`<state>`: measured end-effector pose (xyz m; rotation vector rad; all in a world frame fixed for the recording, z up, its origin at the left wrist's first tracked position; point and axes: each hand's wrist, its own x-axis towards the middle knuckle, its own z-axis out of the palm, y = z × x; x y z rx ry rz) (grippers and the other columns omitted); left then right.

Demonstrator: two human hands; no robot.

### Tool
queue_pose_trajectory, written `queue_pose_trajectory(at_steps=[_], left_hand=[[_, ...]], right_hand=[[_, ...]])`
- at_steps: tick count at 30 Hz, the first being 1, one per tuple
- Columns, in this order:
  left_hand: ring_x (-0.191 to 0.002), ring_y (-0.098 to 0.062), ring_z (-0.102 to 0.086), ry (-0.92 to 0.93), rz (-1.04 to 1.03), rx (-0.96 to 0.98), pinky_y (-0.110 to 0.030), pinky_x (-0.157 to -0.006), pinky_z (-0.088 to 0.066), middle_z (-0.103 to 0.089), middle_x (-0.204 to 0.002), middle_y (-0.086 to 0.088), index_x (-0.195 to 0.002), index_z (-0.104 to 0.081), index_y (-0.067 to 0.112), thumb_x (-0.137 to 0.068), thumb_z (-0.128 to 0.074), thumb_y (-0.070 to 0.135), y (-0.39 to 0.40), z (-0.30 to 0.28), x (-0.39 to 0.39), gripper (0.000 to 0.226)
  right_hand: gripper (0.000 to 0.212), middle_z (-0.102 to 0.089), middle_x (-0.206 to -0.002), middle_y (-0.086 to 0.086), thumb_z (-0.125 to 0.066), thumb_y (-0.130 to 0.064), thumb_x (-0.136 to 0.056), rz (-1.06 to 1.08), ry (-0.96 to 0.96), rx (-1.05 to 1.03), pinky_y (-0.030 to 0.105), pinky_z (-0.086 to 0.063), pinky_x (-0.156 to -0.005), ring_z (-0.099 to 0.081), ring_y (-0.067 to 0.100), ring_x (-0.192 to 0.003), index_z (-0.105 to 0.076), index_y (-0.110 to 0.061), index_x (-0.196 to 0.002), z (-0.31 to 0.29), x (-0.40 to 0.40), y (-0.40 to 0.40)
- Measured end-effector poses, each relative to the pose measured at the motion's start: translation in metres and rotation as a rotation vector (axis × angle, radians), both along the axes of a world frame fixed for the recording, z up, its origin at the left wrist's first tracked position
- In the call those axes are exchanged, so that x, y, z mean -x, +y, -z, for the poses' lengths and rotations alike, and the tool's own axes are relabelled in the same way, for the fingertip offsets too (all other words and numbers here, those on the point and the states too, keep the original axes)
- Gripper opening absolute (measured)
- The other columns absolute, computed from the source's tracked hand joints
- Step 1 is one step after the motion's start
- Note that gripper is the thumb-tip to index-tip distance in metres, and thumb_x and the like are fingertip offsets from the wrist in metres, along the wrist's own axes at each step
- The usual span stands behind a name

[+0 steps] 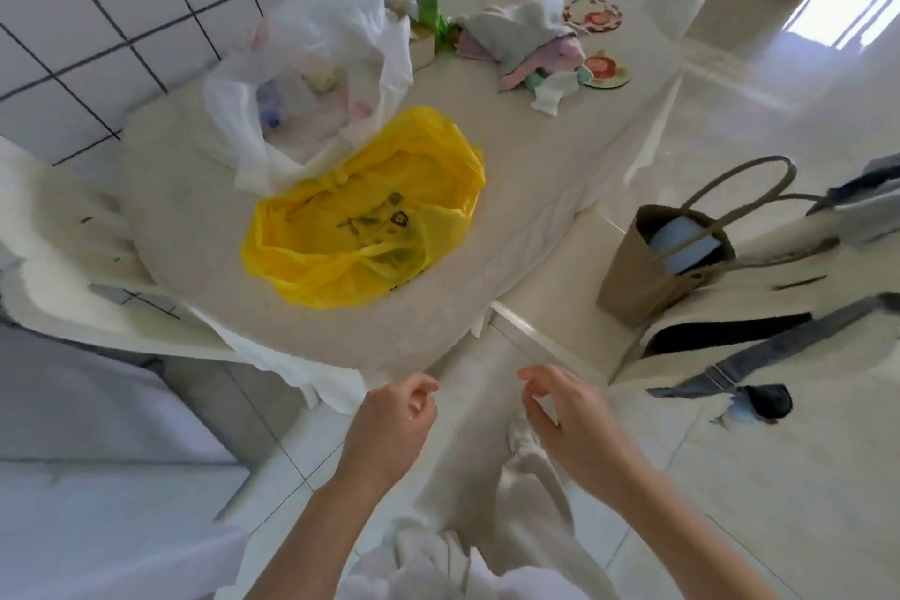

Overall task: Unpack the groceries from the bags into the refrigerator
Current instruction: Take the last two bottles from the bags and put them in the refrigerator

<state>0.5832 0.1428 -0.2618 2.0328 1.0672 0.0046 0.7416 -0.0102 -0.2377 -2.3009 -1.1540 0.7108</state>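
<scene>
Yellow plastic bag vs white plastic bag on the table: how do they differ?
The yellow plastic bag lies nearer the person, slumped low; the white plastic bag sits behind it by the tiled wall and stands taller. The yellow bag carries dark print and its contents are not discernible; the white bag is translucent, with pale items faintly visible inside. Both rest on the table, touching, mouths open, with neither hand on them.

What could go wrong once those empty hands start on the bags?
The yellow bag lies close to the table's near edge, so a tug might drag it off. The white bag sags open over loose items, which could roll out. Both the left hand and right hand hang empty, short of the table.
</scene>
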Motion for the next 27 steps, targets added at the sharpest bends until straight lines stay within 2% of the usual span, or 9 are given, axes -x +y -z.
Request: queue_pose_trajectory(at_steps=[5, 11, 15, 17, 19, 22, 24, 27], left_hand=[[-0.079, 0.001, -0.062, -0.014, -0.137, -0.029, -0.010, -0.068, -0.048, -0.068, -0.088, 0.013, -0.106, -0.067, 0.024, -0.094, -0.056, 0.023, 0.019, 0.003, -0.054, 0.016], [-0.081, -0.002, -0.063, -0.001, -0.275, -0.042, -0.023, -0.073, -0.054, -0.069, -0.087, 0.015, -0.107, -0.067, 0.028, -0.094, -0.054, 0.028, 0.037, -0.003, -0.112, 0.018], [-0.081, 0.000, -0.062, -0.009, -0.360, -0.057, -0.016, -0.071, -0.051, -0.067, -0.088, 0.016, -0.110, -0.066, 0.027, -0.093, -0.052, 0.027, 0.061, -0.003, -0.125, 0.022], [-0.078, 0.002, -0.060, -0.022, -0.402, -0.078, -0.008, -0.065, -0.044, -0.065, -0.086, 0.017, -0.110, -0.066, 0.026, -0.094, -0.052, 0.027, 0.077, 0.000, -0.127, 0.022], [-0.080, 0.003, -0.058, -0.018, -0.446, -0.092, -0.005, -0.064, -0.040, -0.063, -0.089, 0.016, -0.112, -0.065, 0.026, -0.096, -0.050, 0.026, 0.096, 0.004, -0.128, 0.022], [-0.095, -0.002, -0.054, 0.027, -0.465, -0.173, -0.012, -0.076, -0.042, -0.063, -0.101, 0.011, -0.119, -0.062, 0.024, -0.096, -0.049, 0.025, 0.131, 0.015, -0.127, 0.027], [-0.104, -0.009, -0.050, 0.088, -0.452, -0.236, -0.022, -0.087, -0.044, -0.062, -0.110, 0.008, -0.123, -0.060, 0.023, -0.092, -0.051, 0.020, 0.155, 0.019, -0.128, 0.032], [-0.113, -0.015, -0.050, 0.134, -0.438, -0.300, -0.028, -0.095, -0.045, -0.060, -0.120, 0.004, -0.126, -0.058, 0.020, -0.088, -0.054, 0.016, 0.191, 0.022, -0.131, 0.039]], right_hand=[[0.027, -0.059, -0.108, -0.016, -0.049, -0.027, -0.097, -0.177, -0.018, 0.015, 0.020, -0.044, -0.088, -0.058, 0.005, -0.102, -0.054, -0.027, -0.123, -0.004, -0.078, 0.041], [0.027, -0.061, -0.104, -0.009, -0.052, -0.022, -0.094, -0.335, -0.015, 0.012, 0.020, -0.042, -0.079, -0.059, 0.011, -0.094, -0.056, -0.020, -0.120, -0.012, -0.157, 0.103], [0.028, -0.063, -0.104, -0.006, -0.052, -0.020, -0.095, -0.436, -0.030, -0.005, 0.018, -0.043, -0.081, -0.062, 0.013, -0.097, -0.056, -0.017, -0.122, -0.012, -0.182, 0.152], [0.029, -0.062, -0.106, -0.007, -0.052, -0.021, -0.095, -0.472, -0.035, -0.005, 0.013, -0.040, -0.080, -0.062, 0.012, -0.098, -0.055, -0.017, -0.123, -0.010, -0.187, 0.176], [0.031, -0.061, -0.108, -0.009, -0.049, -0.025, -0.096, -0.506, -0.035, -0.004, 0.014, -0.042, -0.083, -0.061, 0.010, -0.101, -0.053, -0.021, -0.126, -0.006, -0.191, 0.202], [0.031, -0.060, -0.112, -0.008, -0.048, -0.026, -0.096, -0.529, -0.026, -0.001, 0.020, -0.044, -0.087, -0.058, 0.011, -0.105, -0.052, -0.023, -0.127, -0.002, -0.193, 0.241], [0.030, -0.060, -0.112, -0.008, -0.049, -0.026, -0.097, -0.530, -0.035, -0.020, 0.018, -0.042, -0.084, -0.058, 0.011, -0.104, -0.054, -0.022, -0.126, -0.001, -0.191, 0.265], [0.030, -0.058, -0.115, -0.012, -0.049, -0.031, -0.097, -0.540, -0.048, -0.044, 0.016, -0.044, -0.084, -0.057, 0.007, -0.105, -0.053, -0.026, -0.126, -0.002, -0.188, 0.297]])
